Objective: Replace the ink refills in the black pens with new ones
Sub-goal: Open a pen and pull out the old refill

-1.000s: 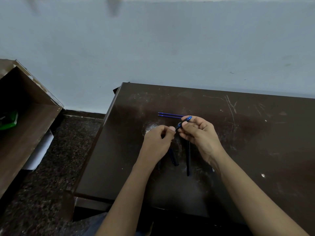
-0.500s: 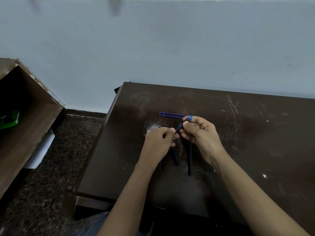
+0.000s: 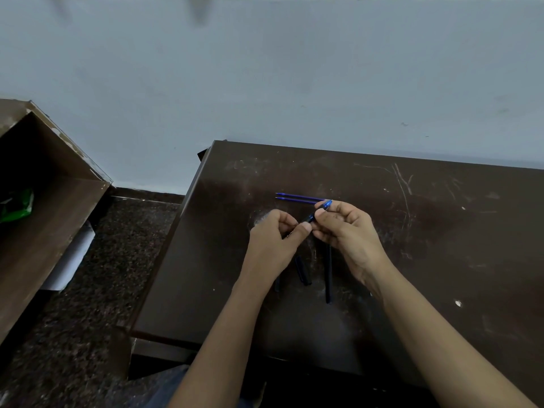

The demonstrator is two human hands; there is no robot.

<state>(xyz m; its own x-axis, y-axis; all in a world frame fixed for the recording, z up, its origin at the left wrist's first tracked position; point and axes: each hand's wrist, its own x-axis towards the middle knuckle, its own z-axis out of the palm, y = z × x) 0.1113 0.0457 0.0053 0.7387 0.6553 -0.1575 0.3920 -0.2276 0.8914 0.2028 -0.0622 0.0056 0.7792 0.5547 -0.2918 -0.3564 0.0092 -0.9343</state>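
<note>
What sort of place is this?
Probably a home or office room: a scratched dark brown wooden desk against a pale blue painted wall, a speckled dark stone floor, a brown wooden shelf unit alongside.

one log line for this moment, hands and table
left hand: pinches pen end | right hand: grips pen | table: two blue refills, black pen parts

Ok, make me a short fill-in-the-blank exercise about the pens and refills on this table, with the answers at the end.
1. ____ blue refills lie side by side on the table beyond the hands.
2. The right hand and left hand together hold a pen piece whose upper end is ____.
3. The loose pen barrels lying on the table under the hands are ____.
4. The bright item in the wooden box at far left is ____.
Missing words: two; blue; black; green.
</note>
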